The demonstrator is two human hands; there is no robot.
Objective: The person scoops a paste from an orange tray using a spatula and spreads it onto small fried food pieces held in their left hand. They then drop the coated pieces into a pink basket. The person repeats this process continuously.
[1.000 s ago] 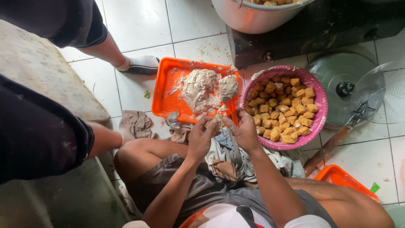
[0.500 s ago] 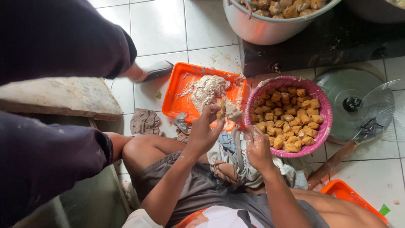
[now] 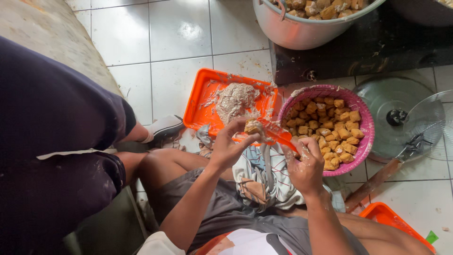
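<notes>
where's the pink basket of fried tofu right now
In the head view the pink basket sits on the tiled floor right of centre, beside the orange tray of paste, just beyond the right hand.

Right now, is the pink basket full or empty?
Nearly full: the pink basket holds golden fried tofu cubes heaped close to its rim.

We see a golden-brown fried tofu cube (image 3: 253,126), smeared with pale paste, raised just above the orange tray's (image 3: 200,101) near edge at five o'clock from the paste mound (image 3: 234,100).
</notes>
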